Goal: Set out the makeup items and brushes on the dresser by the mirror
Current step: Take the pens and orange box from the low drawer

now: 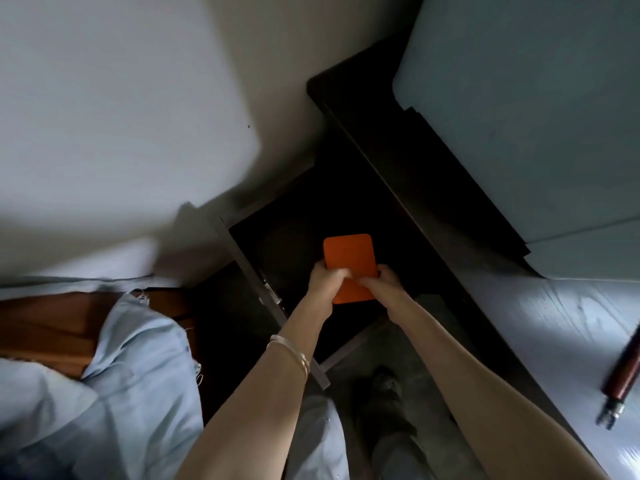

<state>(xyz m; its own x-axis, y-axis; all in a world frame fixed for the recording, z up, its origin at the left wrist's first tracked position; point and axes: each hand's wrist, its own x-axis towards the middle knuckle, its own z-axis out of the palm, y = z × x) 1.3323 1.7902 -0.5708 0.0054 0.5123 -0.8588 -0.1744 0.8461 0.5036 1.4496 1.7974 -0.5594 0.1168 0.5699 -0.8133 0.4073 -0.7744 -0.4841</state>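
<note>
Gripping an orange case (349,261) from both sides, the two hands hold it over the dark open drawer (294,237). Left hand (323,275) curls its fingers round the near left edge, right hand (382,280) pinches the near right edge. Off to the right, a brush (623,372) lies on the pale bench (554,323), well apart from the case.
</note>
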